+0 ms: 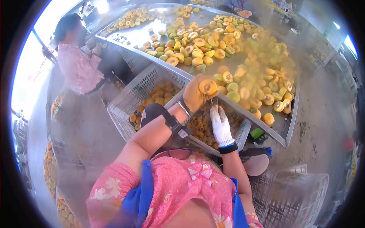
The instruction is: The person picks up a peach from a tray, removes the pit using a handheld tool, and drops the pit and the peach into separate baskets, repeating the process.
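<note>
My left hand [194, 95], which looks orange and may be gloved, is closed around a halved yellow peach [208, 86], its cut face and brown centre turned up. Just right of it, my right hand [218, 123] in a white glove with soiled fingertips grips a small metal tool [215, 101], its tip close under the peach. The tool's exact kind is hard to make out. Both hands are over the front edge of a metal table [167, 65]. Below them lies a crate of brownish scraps [203, 131]; to its left, a white plastic crate [123, 110] holds peach halves.
Many peach halves [197, 53] are heaped across the table. At left sits another person [78, 68] in a pink top. Empty-looking white crates [292, 193] stand at lower right, and a green object [256, 133] is under the table corner. Haze blurs the right side.
</note>
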Demonstrator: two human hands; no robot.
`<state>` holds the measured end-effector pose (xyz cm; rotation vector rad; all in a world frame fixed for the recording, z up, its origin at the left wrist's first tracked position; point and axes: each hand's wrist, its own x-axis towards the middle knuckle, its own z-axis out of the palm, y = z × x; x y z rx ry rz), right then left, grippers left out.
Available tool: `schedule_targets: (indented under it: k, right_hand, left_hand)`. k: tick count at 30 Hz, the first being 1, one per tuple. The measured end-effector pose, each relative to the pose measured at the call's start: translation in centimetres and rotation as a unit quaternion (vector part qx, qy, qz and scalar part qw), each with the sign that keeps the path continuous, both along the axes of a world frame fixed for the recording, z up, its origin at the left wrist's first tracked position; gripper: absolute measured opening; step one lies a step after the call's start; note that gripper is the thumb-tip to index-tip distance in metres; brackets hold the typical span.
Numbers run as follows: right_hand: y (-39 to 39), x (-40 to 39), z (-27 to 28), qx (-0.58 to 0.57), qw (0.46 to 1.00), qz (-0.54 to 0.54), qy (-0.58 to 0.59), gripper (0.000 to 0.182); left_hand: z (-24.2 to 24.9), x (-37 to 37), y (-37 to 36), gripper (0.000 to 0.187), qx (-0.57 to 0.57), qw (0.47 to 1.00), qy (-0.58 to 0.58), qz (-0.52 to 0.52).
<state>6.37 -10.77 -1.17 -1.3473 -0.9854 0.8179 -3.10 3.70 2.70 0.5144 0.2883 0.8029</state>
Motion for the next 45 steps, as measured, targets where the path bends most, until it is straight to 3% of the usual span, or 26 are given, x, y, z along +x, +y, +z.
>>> schedule_targets:
  k: [6,7,8,10,12,15,17,18,21,24,27,30,33,36,40,43,45]
  right_hand:
    - [-0.7,-0.3,1.4,-0.051,0.996,-0.017,-0.076,0.032]
    - [-0.8,-0.3,1.5,-0.055,0.995,-0.020,-0.082,0.033]
    - [-0.8,-0.4,1.6,-0.058,0.994,-0.024,-0.088,0.034]
    - [-1.0,-0.4,2.3,-0.068,0.995,-0.008,-0.076,0.036]
    - [-1.1,-0.3,2.1,-0.076,0.993,-0.006,-0.089,0.037]
    - [-1.0,-0.3,1.1,-0.086,0.988,-0.014,-0.125,0.039]
    - [-1.0,-0.5,1.1,-0.085,0.989,-0.006,-0.121,0.040]
    - [-1.0,-0.7,1.1,-0.068,0.991,-0.003,-0.112,0.043]
    - [-1.1,-0.5,0.4,-0.034,0.994,0.007,-0.101,0.048]
    - [-0.6,-0.3,-1.2,-0.024,0.999,0.016,-0.033,0.051]
    - [-0.9,-0.4,0.1,-0.032,0.996,0.051,-0.073,0.049]
    - [-1.2,-0.9,0.7,-0.041,0.991,0.029,-0.126,0.044]
    - [-0.4,-0.9,0.0,-0.043,0.995,0.031,-0.079,0.037]
    - [-0.1,-0.8,-0.7,-0.013,0.999,0.040,-0.013,0.038]
    - [-0.5,-0.7,-0.4,-0.011,0.997,0.068,-0.015,0.042]
    - [-0.8,-0.9,0.2,-0.061,0.995,0.066,-0.035,0.045]
    - [-1.3,-1.4,0.2,-0.049,0.997,0.051,-0.038,0.046]
  left_hand:
    - [-1.6,-1.0,-3.6,0.028,0.340,0.925,0.139,0.096]
    - [-1.1,-1.1,-4.4,0.027,0.487,0.826,0.228,0.171]
    - [-0.7,-1.2,-4.8,0.026,0.612,0.689,0.306,0.238]
    - [-3.0,0.0,-3.9,0.026,0.402,0.874,0.227,0.149]
    - [-4.3,0.5,-3.5,0.027,0.301,0.929,0.191,0.103]
    - [-4.0,0.5,-4.1,0.028,0.261,0.942,0.194,0.086]
    - [-1.5,0.6,-5.0,0.027,0.106,0.982,0.149,0.038]
    - [-1.4,0.6,-5.4,0.025,0.175,0.967,0.172,0.075]
    - [-2.1,0.7,-5.2,0.021,0.230,0.953,0.177,0.087]
    - [-1.7,1.3,-5.2,0.024,0.117,0.983,0.118,0.078]
    - [-1.3,0.1,-4.4,0.031,0.069,0.990,0.120,0.004]
    - [-2.6,0.7,-4.6,0.040,0.201,0.953,0.199,0.110]
    - [-0.9,0.6,-5.7,0.037,0.067,0.983,0.138,0.100]
    - [-0.8,0.7,-5.5,0.036,0.067,0.985,0.131,0.085]
    - [-2.2,1.2,-5.2,0.039,0.256,0.933,0.168,0.189]
    - [-0.6,0.3,-5.6,0.041,0.130,0.975,0.157,0.086]
    - [-0.3,-0.1,-5.4,0.043,0.106,0.978,0.171,0.063]
